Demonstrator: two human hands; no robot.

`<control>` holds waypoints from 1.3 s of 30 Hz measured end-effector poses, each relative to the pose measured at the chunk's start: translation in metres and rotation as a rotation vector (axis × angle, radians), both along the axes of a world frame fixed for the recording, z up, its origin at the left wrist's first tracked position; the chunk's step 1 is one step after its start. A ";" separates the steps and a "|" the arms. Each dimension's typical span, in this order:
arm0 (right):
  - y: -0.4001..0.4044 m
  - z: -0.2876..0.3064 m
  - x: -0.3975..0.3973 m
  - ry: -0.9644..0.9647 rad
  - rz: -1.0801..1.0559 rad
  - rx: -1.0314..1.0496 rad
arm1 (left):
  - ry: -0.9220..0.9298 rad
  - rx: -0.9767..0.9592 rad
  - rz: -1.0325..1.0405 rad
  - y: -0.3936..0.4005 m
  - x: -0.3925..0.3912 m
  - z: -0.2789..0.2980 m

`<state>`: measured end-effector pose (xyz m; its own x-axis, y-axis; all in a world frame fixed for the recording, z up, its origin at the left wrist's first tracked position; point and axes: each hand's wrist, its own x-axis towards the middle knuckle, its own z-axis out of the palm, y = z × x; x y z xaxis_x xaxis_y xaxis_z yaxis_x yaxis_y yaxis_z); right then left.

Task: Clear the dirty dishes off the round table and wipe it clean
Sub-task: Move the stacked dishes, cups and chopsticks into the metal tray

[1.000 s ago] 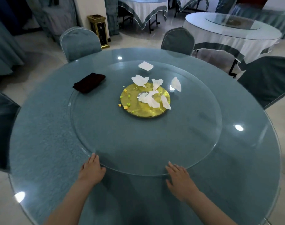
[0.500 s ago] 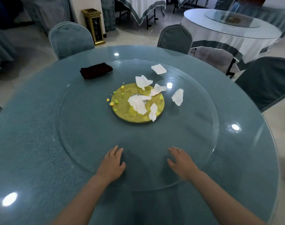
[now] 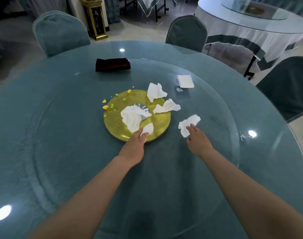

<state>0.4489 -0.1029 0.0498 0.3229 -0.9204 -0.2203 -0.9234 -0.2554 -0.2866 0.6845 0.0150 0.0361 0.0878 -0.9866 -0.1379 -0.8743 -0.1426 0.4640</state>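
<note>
A round gold plate sits mid-way on the glass turntable of the round table. Crumpled white tissues lie on it: a large one and two at its far rim. My left hand pinches a small tissue at the plate's near edge. My right hand touches another tissue on the glass, right of the plate, with straight fingers. Yellow and green crumbs dot the plate's left side. A dark folded cloth lies at the far side.
A folded white napkin lies on the glass beyond the plate. Covered chairs stand at the far left, far middle and right. Another round table and a gold-and-black stand are behind.
The turntable has turned, carrying the cloth and tissues clockwise. Both hands left the turntable's near rim and reached forward to the tissues; the left one now has a small tissue.
</note>
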 end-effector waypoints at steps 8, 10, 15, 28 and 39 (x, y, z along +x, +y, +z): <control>-0.017 -0.034 0.012 -0.013 0.097 -0.103 | -0.225 -0.017 -0.098 -0.041 0.023 -0.024; -0.019 -0.028 0.020 -0.097 0.071 -0.061 | -0.194 -0.044 -0.027 -0.040 0.030 -0.027; -0.044 0.001 0.058 -0.459 0.055 -0.121 | 0.075 -0.191 0.209 -0.057 0.049 -0.004; -0.043 0.003 0.097 -0.048 0.274 0.364 | -0.246 -0.009 0.074 -0.098 0.099 -0.019; -0.105 -0.024 0.089 0.078 0.102 -0.085 | -0.009 0.009 0.280 -0.075 0.099 -0.026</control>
<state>0.5380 -0.2075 0.0253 0.4008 -0.9000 -0.1713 -0.9100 -0.3693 -0.1887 0.7838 -0.0605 0.0100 0.3580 -0.9225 -0.1446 -0.8043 -0.3833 0.4542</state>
